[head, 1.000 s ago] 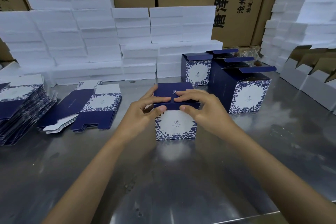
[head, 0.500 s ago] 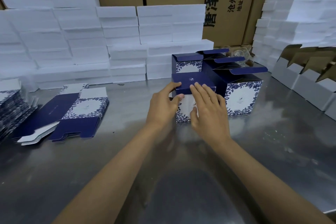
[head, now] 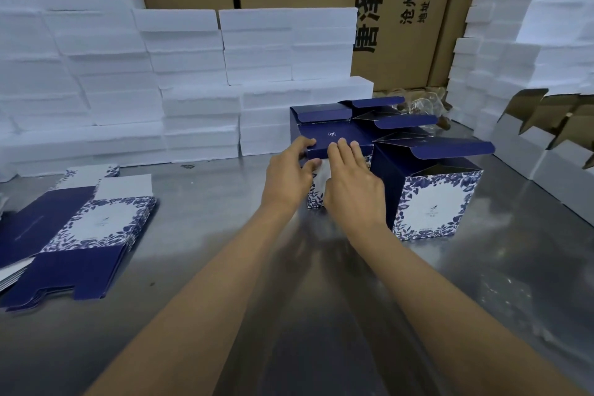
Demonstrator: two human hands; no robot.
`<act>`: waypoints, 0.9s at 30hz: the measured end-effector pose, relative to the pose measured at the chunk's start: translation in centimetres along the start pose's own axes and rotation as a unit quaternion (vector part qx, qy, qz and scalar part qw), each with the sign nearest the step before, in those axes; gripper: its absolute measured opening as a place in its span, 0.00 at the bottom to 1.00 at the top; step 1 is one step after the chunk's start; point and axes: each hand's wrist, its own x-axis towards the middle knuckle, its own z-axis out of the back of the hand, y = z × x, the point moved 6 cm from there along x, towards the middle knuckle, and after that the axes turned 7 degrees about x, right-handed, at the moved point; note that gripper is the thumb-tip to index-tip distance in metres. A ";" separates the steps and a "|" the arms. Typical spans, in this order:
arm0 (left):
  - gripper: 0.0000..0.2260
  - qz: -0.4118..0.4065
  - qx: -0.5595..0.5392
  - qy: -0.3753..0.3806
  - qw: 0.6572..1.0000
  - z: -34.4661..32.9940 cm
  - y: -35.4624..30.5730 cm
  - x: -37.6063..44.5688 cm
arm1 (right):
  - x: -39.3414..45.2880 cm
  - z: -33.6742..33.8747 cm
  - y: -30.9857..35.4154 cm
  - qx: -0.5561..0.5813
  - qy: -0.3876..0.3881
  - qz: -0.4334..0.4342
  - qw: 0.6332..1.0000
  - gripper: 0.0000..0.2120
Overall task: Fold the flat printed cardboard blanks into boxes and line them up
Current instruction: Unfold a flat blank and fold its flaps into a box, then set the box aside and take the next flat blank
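A folded navy box with a blue floral front (head: 336, 138) stands on the steel table (head: 225, 235), left of an open-topped box (head: 432, 199) and in front of another open box (head: 321, 114). My left hand (head: 289, 175) grips its front left corner, thumb on the front face and fingers on the top. My right hand (head: 353, 183) lies flat against its front, straight fingers reaching onto the top edge. A pile of flat printed blanks (head: 83, 235) sits at the left.
Stacks of white foam blocks (head: 193, 80) line the back and the right side (head: 527, 51). Brown cartons (head: 401, 10) stand behind them. Grey open cartons (head: 546, 151) sit at the far right. More open navy boxes (head: 395, 120) stand behind the row.
Both hands have pushed the box away from me and to the right, from the middle of the table into the row beside the open box. The right hand went from pinching to flat.
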 end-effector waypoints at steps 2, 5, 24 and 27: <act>0.13 -0.006 0.003 -0.005 1.000 -0.3 0.2 0.5 | 0.7 -0.4 -0.2 0.000 0.002 -0.002 1.000 0.24; 0.13 -0.020 0.018 -0.008 1.000 -0.6 0.4 0.8 | 1.2 -0.7 -0.3 0.006 -0.003 0.002 1.000 0.23; 0.34 0.038 0.056 0.102 0.992 2.0 5.0 -10.8 | -8.0 -3.8 1.5 0.076 0.139 -0.019 0.987 0.17; 0.30 0.019 0.062 0.122 0.990 3.8 5.1 -12.5 | -9.5 -3.2 3.8 0.050 0.153 0.004 0.987 0.13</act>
